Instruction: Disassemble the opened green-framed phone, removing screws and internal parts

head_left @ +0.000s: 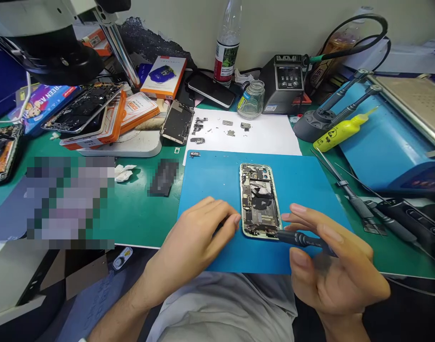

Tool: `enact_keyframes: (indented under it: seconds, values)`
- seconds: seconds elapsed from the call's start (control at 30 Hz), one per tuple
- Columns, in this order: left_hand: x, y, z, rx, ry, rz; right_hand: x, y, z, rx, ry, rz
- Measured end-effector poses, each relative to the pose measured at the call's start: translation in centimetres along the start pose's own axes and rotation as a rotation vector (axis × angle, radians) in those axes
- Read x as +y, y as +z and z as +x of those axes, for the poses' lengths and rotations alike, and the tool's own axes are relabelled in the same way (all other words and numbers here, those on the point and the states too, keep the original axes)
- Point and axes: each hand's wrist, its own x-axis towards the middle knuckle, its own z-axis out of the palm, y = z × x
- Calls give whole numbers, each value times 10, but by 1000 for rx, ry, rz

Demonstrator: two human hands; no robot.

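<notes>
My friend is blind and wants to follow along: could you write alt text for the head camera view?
A person's left hand rests against an opened phone on a blue mat while the right hand holds a screwdriver at its lower corner. Behind, small metal parts lie on a white sheet, with a soldering station, bottles and other dismantled phones around.

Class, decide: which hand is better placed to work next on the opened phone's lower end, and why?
Probably the right hand: it grips a dark screwdriver whose tip sits at the opened phone's lower edge. The left hand only rests against the phone's left side on the blue mat.
</notes>
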Motion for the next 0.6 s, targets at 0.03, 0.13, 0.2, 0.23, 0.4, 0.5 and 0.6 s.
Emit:
enact_keyframes:
  seconds: [0.03,0.13,0.2,0.23,0.4,0.5,0.6]
  values:
    - [0,0,0,5,17,0,0,0,0,1,3,6]
    - [2,-1,-3,48,98,60,0,0,-1,27,84,14]
    - [6,-2,-5,105,149,157,-1,0,-2,38,132,2]
    - [9,-2,-6,129,164,198,-1,0,-2,41,158,5]
    - [16,7,-1,79,179,168,-2,-2,2,142,306,131]
    - [14,17,6,34,171,140,-2,-2,4,134,276,135]
    - [12,22,10,-2,151,137,-4,-4,1,111,272,137]
